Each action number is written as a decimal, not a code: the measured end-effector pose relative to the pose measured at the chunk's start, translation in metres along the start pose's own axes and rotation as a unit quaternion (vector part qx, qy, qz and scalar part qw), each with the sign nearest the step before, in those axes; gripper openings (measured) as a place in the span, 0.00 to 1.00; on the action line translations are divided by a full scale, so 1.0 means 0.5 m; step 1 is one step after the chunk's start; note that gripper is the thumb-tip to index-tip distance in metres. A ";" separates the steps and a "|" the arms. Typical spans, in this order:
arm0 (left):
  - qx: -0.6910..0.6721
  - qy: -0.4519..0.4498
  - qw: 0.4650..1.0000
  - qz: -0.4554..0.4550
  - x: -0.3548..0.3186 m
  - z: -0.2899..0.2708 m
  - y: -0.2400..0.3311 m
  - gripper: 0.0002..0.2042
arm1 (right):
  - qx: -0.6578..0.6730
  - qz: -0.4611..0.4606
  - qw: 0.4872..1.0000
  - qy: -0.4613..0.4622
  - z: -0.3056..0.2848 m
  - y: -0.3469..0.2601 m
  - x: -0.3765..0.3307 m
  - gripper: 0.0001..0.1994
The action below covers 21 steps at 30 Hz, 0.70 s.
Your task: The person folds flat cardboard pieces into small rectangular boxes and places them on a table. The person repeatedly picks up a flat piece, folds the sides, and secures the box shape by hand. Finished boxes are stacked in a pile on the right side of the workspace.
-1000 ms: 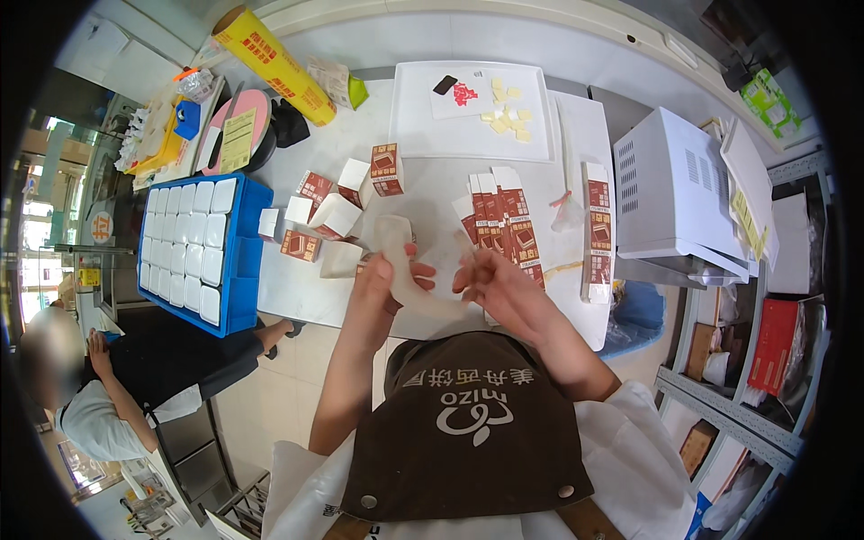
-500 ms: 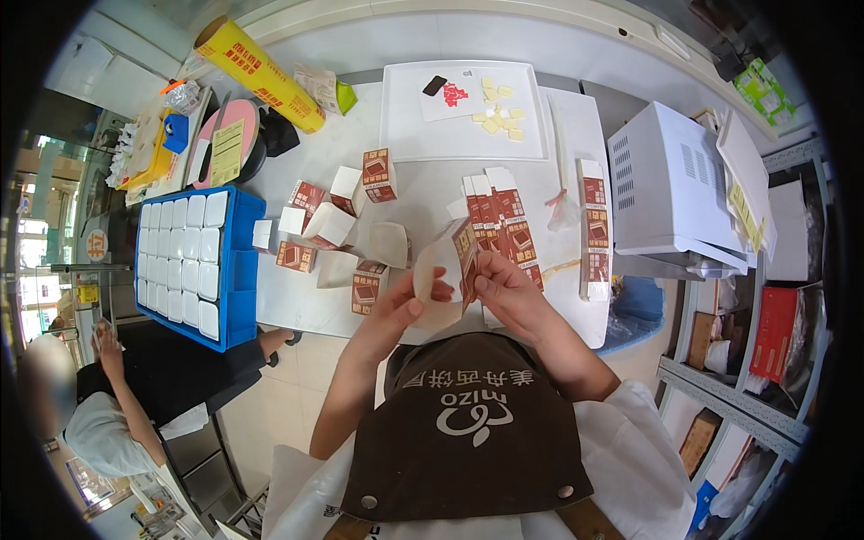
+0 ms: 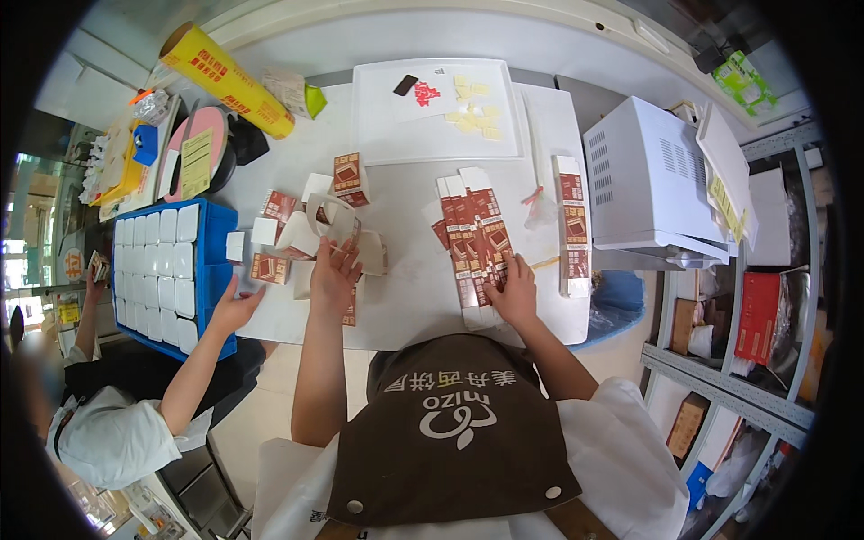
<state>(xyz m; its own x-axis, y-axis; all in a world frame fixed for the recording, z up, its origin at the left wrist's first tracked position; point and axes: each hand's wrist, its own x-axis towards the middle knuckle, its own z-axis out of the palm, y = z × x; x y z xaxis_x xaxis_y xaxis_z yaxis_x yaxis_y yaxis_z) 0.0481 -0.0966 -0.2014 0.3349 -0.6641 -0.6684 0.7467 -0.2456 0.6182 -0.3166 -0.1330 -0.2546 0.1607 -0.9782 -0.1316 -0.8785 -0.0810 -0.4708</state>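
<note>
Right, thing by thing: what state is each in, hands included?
Red-brown and white flat cardboard cartons: folded flat, overlapping in a pile.
Red-brown and white box-shaped cardboard cartons: opened up, clustered.
Left hand: partly curled, at the box-shaped cartons; grip unclear.
Right hand: on the flat pile.
Blue plastic crate: filled with white rounded-square containers.
White rectangular tray: holding yellow, red and black pieces.

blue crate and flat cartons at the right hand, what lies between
A cluster of box-shaped cartons with the left hand at it, and a co-worker's hand near the crate, in the head view.
</note>
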 end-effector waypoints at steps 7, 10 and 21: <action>0.059 0.040 0.997 -0.018 -0.003 0.014 -0.025 0.32 | 0.105 -0.034 0.994 0.021 0.003 -0.003 -0.003 0.32; 0.102 0.039 0.994 0.031 -0.034 0.009 -0.049 0.30 | 0.175 -0.007 0.984 -0.017 -0.012 0.014 0.006 0.30; 0.199 -0.089 0.976 -0.008 -0.140 0.059 -0.123 0.18 | 0.220 0.093 0.970 0.035 -0.030 0.067 0.019 0.13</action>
<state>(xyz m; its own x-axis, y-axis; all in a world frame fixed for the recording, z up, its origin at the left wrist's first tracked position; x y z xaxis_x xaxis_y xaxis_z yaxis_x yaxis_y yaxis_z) -0.0383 -0.0558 -0.1800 0.1930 -0.7614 -0.6189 0.4576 -0.4881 0.7432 -0.3513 -0.1477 -0.2588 -0.0270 -0.9797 -0.1986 -0.6105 0.1735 -0.7728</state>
